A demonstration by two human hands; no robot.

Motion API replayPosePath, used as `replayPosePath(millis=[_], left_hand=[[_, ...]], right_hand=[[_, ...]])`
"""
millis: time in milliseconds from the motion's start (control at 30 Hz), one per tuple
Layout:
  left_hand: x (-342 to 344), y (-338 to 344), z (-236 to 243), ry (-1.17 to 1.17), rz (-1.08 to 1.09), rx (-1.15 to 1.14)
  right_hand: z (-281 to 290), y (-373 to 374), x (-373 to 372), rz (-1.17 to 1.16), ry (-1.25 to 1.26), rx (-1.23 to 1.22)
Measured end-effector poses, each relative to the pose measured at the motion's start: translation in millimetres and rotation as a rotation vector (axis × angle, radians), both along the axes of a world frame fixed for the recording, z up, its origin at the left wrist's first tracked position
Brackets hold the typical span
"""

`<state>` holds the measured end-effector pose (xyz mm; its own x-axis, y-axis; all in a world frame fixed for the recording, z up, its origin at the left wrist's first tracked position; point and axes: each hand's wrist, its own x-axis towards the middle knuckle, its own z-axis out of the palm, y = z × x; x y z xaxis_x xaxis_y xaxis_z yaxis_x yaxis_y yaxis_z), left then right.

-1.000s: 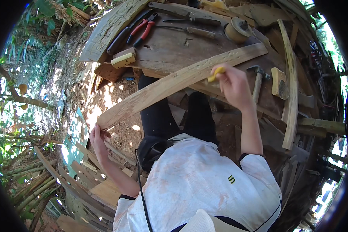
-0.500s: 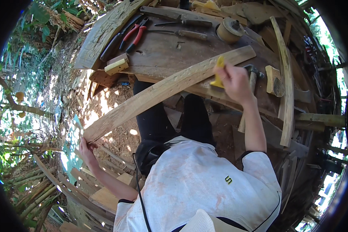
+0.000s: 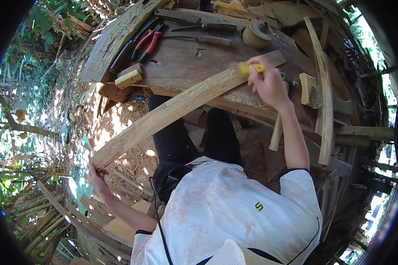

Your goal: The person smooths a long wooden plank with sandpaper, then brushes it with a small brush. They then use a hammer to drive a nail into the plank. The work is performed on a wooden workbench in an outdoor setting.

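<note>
A long, slightly curved wooden plank [image 3: 163, 117] slants over my legs, its right end resting on the wooden bench. My left hand [image 3: 97, 176] grips its lower left end. My right hand [image 3: 265, 84] holds a small yellow object [image 3: 256, 68], blurred, over the plank near the right end; I cannot make out what kind of thing it is. Just right of that hand lie a hammer [image 3: 276, 134], its handle sticking out over the bench edge, and a wooden block [image 3: 307, 84].
On the bench [image 3: 194, 62] lie red-handled pliers [image 3: 143, 46], knives and files [image 3: 212, 39], a round spool-like object [image 3: 256, 37] and small blocks [image 3: 128, 78]. A long batten [image 3: 325, 123] runs along the right. Loose boards [image 3: 84, 221] lie at lower left, beside dirt and plants.
The plank and my left hand have moved left and down. My right hand has moved up, turning the yellow object, now over the plank's far part.
</note>
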<state>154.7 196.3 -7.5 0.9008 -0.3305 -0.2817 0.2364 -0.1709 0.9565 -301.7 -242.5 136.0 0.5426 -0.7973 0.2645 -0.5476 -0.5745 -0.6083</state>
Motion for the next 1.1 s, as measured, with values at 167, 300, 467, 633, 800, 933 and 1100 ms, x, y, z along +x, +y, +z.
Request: replayPosePath(millis=[167,300,467,633,800,933,1100], left_hand=[[4,3,0,-0.015,0.001,0.009],[0,-1,9,-0.014,-0.006,0.05],[-1,-8,8,-0.031,0.0,0.029],[-3,-14,9,-0.042,0.023,0.025],[-3,-16,-3,-0.03,0.071,0.024],[2,-33,-4,-0.021,0.08,0.055],[15,-35,0,-0.015,-0.015,0.114]], right_hand=[[-2,9,-13,0.001,-0.276,0.352],[3,-9,-53,-0.223,0.031,-0.039],[14,24,-33,-0.202,-0.153,0.181],[35,43,-42,-0.255,0.161,-0.135],[22,127,-32,-0.167,-0.292,0.275],[-45,171,5,-0.048,-0.224,0.303],[-112,165,-22,-0.387,-0.306,0.373]])
